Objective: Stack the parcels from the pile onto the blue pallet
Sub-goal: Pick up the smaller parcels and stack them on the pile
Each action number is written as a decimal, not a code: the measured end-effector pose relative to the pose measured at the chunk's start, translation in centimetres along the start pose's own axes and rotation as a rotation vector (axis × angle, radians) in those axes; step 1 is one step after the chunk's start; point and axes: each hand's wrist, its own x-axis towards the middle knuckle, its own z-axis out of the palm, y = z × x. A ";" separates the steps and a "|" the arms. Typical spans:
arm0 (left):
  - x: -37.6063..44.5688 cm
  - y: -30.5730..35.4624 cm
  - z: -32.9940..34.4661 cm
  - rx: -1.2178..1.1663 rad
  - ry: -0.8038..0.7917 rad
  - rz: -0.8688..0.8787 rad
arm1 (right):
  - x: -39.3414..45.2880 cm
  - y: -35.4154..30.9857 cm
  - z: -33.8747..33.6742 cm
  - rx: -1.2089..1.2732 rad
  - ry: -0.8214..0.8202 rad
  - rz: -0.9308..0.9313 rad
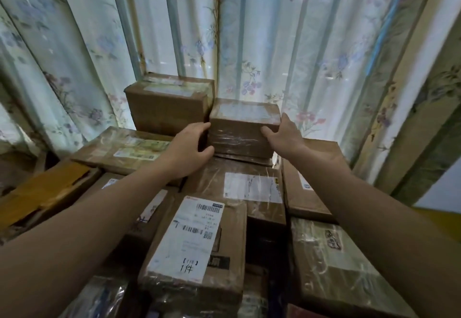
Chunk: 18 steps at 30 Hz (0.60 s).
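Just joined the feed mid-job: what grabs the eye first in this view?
Both hands clasp a small brown parcel at centre: left hand on its left side, right hand on its right end. It sits atop a crowded stack of taped, labelled parcels, a big white shipping label nearest. Floral curtains fill the background.

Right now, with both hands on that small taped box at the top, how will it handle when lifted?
The small taped box looks rigid: its edges are square, so it should not sag. Glossy tape covers its front, so fingers may slip a little. Both hands, left hand and right hand, span it easily, so it is probably light, though its weight cannot be seen.
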 end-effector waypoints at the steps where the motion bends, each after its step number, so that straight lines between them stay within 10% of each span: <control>1: -0.5 -0.3 -0.4 0.067 -0.008 0.020 | -0.3 0.0 0.1 -0.071 0.029 -0.022; 18: -23.1 -18.5 -25.4 0.339 0.145 -0.157 | -20.5 -25.5 13.7 -0.501 -0.062 -0.957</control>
